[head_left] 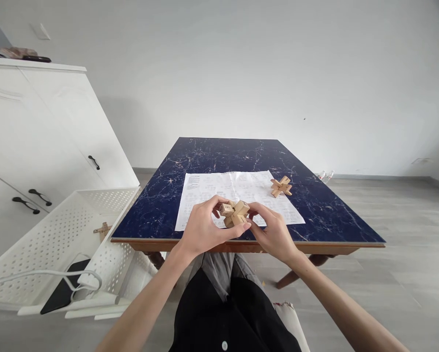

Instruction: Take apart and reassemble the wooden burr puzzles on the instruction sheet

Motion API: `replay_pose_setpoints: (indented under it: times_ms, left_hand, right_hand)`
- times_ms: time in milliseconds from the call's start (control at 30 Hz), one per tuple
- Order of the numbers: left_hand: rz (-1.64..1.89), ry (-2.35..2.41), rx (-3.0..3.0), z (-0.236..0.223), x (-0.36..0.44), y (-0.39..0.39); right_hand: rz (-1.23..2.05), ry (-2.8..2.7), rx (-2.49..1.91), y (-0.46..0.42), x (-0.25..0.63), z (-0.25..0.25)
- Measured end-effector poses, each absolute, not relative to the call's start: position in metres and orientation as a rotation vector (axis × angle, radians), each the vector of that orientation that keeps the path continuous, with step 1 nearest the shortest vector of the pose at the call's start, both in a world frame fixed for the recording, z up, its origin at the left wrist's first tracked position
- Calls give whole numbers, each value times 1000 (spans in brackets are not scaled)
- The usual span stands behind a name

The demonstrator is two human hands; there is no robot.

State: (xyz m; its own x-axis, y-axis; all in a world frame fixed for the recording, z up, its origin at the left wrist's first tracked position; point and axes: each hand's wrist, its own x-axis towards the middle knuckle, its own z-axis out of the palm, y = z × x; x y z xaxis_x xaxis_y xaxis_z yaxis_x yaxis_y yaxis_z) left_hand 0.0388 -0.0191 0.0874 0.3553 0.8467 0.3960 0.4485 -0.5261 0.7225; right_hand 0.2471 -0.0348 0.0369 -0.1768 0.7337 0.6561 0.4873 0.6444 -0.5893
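A small wooden burr puzzle [234, 213] is held between both hands above the near edge of a dark blue marbled table [325, 205]. My left hand [203, 227] grips it from the left, thumb underneath and fingers curled over the top. My right hand [274, 230] pinches its right side. Beneath the hands lies a white printed instruction sheet [223, 188]. A second assembled wooden puzzle [281, 186] rests on the sheet's far right corner, apart from both hands.
A white perforated plastic basket [58, 234] stands left of the table, holding a wooden piece [102, 229], a dark flat device [63, 291] and a white cable. White cabinets [39, 142] line the left wall. Grey floor lies to the right.
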Motion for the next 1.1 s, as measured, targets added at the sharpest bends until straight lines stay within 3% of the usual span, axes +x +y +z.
replay_pose_setpoints:
  times_ms: [433,1100]
  left_hand:
    - [1022,802,1682,58,39,-14]
    - [1062,685,1253,29,38,10]
  right_hand:
    - [881,-1437,-984,-22,232,26]
    - [681,-1376,-1238,-21,208,29]
